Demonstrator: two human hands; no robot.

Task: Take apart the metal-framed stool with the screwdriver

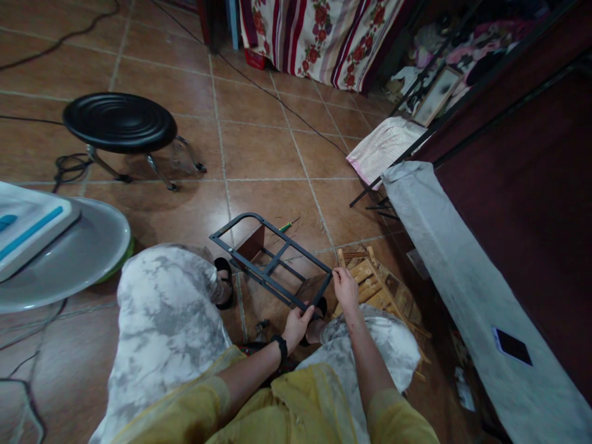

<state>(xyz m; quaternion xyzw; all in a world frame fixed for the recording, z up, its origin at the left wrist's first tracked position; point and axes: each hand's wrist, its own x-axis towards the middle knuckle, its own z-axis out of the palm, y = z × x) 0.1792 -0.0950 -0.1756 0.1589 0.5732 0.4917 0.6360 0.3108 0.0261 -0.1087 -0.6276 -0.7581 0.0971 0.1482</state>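
Observation:
A small black metal rack frame (277, 259) with brown boards (250, 242) lies tilted on the floor between my feet. At its near right corner, my left hand (296, 325) grips the bar between thumb and fingers. My right hand (345, 287) is closed around the far right corner, its fingertips pinching the bar. Just beyond the frame lies a screwdriver (285, 227) with a green and yellow handle. Several small screws (322, 226) are scattered on the tiles to its right.
A black round stool (120, 122) stands at far left, above a grey round tabletop (104, 246) bearing a white box. Wooden slatted pieces (370, 280) lie by my right knee. A phone (512, 346) rests on the cloth-covered ledge (453, 265). Cables (277, 98) cross the floor.

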